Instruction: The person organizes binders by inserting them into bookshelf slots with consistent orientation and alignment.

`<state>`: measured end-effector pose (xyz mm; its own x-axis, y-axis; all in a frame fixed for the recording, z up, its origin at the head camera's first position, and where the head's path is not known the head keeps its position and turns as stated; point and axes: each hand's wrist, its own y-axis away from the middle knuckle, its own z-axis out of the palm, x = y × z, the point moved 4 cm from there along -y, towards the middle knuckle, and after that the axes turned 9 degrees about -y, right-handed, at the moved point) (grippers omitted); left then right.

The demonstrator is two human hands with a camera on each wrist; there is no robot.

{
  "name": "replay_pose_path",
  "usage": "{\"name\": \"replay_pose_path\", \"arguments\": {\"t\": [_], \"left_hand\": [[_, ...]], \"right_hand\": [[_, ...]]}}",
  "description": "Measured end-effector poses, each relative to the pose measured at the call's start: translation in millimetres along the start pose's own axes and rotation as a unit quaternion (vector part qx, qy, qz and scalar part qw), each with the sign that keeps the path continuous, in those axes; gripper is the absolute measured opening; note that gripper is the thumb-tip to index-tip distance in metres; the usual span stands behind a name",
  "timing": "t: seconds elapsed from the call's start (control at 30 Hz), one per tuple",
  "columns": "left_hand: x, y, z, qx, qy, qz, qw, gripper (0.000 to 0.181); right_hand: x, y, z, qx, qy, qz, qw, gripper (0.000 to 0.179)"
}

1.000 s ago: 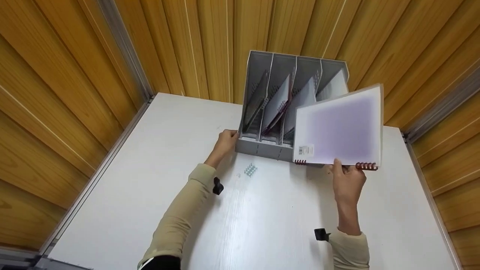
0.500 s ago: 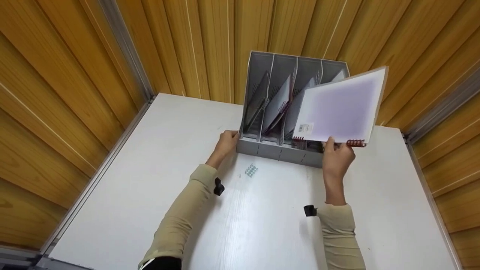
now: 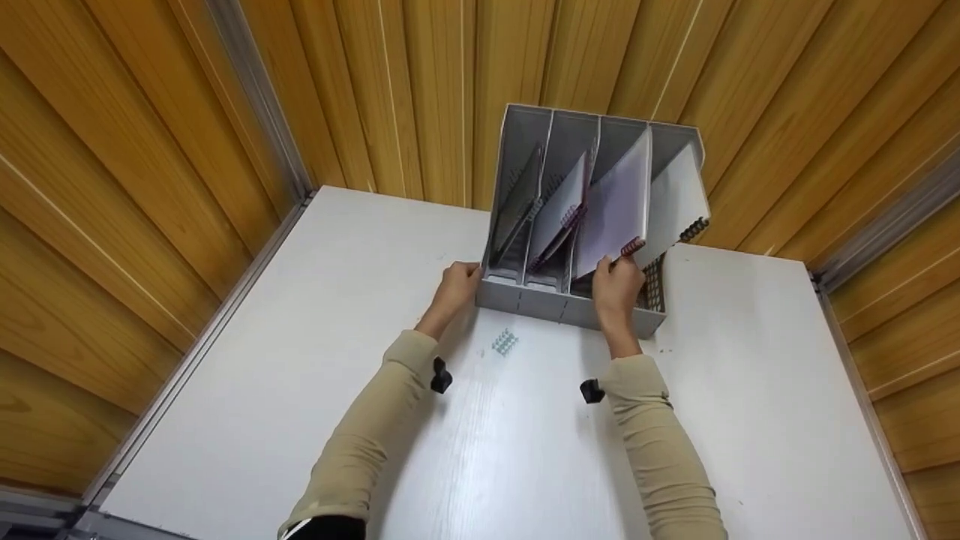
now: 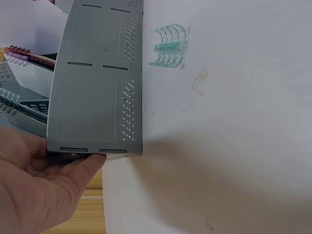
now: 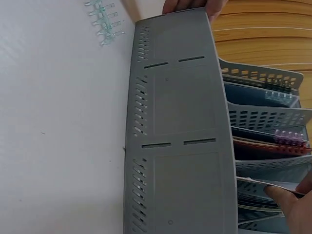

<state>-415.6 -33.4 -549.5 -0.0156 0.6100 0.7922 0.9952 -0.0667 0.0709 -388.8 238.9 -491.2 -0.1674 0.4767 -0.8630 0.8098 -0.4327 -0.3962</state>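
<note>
A grey file organizer point(image 3: 540, 304) with upright compartments stands at the back of the white table. My left hand point(image 3: 456, 292) holds its front left corner; in the left wrist view the fingers point(image 4: 80, 173) curl round the edge of its grey side. In the third compartment from the left, my right hand point(image 3: 619, 296) grips a purple-covered notebook point(image 3: 615, 202) by its red-ringed lower edge. The notebook leans between the dividers, its lower part hidden. In the right wrist view, the right thumb point(image 5: 280, 195) presses on the notebook's edge.
Ring-bound notebooks stand in the other compartments: a dark one point(image 3: 517, 206), a pale one with magenta rings point(image 3: 559, 210), and a white one with black rings point(image 3: 679, 202) at the right. A translucent teal ring binding strip point(image 3: 505, 342) lies before the organizer. Wood-panelled walls point(image 3: 420, 97) enclose the table.
My right hand has carried the purple notebook leftward and turned it, from in front of the organizer's right side into the third compartment. My left hand has stayed on the corner.
</note>
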Motion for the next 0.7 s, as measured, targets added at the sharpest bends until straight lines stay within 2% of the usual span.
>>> {"name": "replay_pose_path", "arguments": {"t": [0.2,0.43,0.7], "left_hand": [[-0.2,1.4,1.0,0.006,0.001,0.001,1.0,0.031],[-0.4,2.3,1.3,0.001,0.006,0.009,0.9999,0.031],[-1.5,2.9,-0.4,-0.004,0.011,0.004,0.9999,0.032]], "right_hand": [[4.7,-12.1,13.8,-0.034,-0.001,0.017,0.9993,0.019],[9.1,-23.6,20.1,-0.074,0.036,0.018,0.9964,0.025],[12.1,-25.0,19.6,-0.074,0.052,0.002,0.9959,0.029]]}}
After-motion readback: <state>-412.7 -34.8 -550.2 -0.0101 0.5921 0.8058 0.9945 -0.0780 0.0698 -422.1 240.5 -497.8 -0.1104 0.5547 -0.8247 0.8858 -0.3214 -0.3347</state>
